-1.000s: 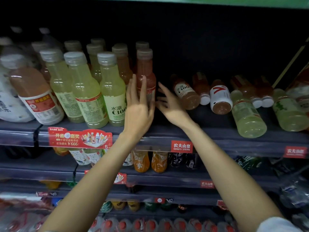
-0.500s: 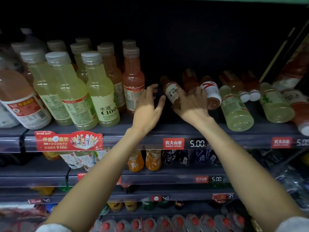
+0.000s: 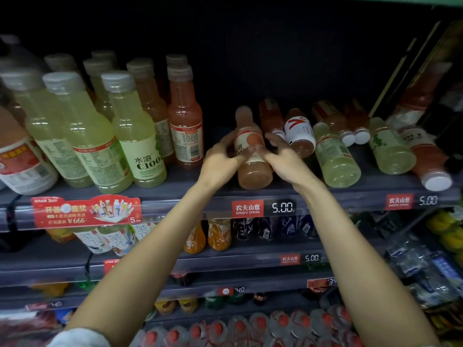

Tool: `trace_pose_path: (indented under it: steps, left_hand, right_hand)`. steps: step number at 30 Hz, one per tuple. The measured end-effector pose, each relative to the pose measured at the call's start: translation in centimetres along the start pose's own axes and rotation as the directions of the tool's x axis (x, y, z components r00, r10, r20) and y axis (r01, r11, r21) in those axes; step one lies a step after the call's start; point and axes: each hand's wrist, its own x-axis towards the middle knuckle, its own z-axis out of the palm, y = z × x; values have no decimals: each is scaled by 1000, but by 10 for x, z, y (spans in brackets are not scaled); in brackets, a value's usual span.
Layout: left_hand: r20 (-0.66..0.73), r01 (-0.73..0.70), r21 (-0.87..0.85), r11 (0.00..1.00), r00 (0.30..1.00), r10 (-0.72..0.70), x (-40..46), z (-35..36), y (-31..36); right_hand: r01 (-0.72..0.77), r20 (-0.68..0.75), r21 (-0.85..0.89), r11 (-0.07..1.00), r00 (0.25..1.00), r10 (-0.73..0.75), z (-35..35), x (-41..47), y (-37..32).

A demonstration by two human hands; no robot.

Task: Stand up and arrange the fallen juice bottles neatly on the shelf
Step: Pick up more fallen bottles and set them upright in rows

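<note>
An orange-pink juice bottle (image 3: pixel 253 169) stands tilted on the dark shelf (image 3: pixel 200 194), cap leaning away from me. My left hand (image 3: pixel 221 160) grips its labelled middle from the left and my right hand (image 3: pixel 283 157) grips it from the right. Right of it, several bottles lie fallen: a red-and-white labelled one (image 3: pixel 299 132), a pale green one (image 3: pixel 335 156), another green one (image 3: pixel 390 149) and an orange one (image 3: pixel 431 159). More fallen orange bottles (image 3: pixel 333 118) lie behind them. On the left, upright bottles stand in rows, the nearest an orange one (image 3: pixel 185 121).
Yellow-green bottles (image 3: pixel 137 141) fill the shelf's left part. A price rail with a red tag (image 3: pixel 247 208) runs along the shelf's front edge. Lower shelves hold more drinks. A slanted divider (image 3: pixel 400 68) closes the right end. The shelf's back is dark.
My right hand pulled the fallen orange bottle forward and my left hand joined it. The bottle went from lying to tilted upright between both hands.
</note>
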Motion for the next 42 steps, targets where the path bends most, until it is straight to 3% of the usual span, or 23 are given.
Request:
trace_pose_path:
  steps: [5, 9, 13, 17, 23, 26, 29, 32, 35, 39, 40, 42]
  left_hand:
    - [-85, -206, -41, 978, 976, 202, -16, -15, 2]
    - [-175, -377, 13, 926, 911, 374, -38, -35, -1]
    - [-336, -351, 210, 912, 850, 405, -52, -56, -2]
    - [-379, -293, 359, 886, 822, 426, -54, -74, -11]
    - [-419, -266, 488, 831, 764, 491, -57, -83, -24]
    - [-458, -217, 586, 781, 706, 540, -53, -78, -27]
    - [-430, -267, 686, 677, 602, 673, -51, -65, -27]
    - [-219, -470, 726, 502, 533, 817, -47, -47, -21]
    - [5, -576, 692, 435, 606, 796, -28, -21, -7]
    - [94, -398, 667, 629, 883, 460, 18, 23, 11]
    - [113, -353, 671, 652, 918, 381, 32, 34, 12]
    - [166, -362, 673, 645, 924, 346, 54, 53, 12]
  right_hand:
    - [145, -34, 145, 979, 989, -141, 13, -3, 1]
    - [266, -19, 177, 948, 963, -267, 38, -13, 3]
    - [309, 40, 214, 927, 945, -324, 60, -19, -4]
    - [302, 128, 212, 930, 934, -332, 77, -15, -17]
    - [343, 67, -90, 935, 939, -338, 93, -11, -36]
    - [379, -51, -206, 902, 917, -397, 86, -12, -32]
    - [336, -161, -520, 785, 864, -477, 53, -7, -10]
    - [201, -156, -802, 562, 838, -522, 12, 6, 19]
    - [125, -63, -906, 404, 904, -422, -20, 29, 30]
    - [86, -16, -902, 424, 973, -230, -48, 47, 38]
    - [94, -5, -898, 431, 975, -222, -53, 48, 43]
    - [104, 2, -898, 427, 973, -233, -61, 47, 49]
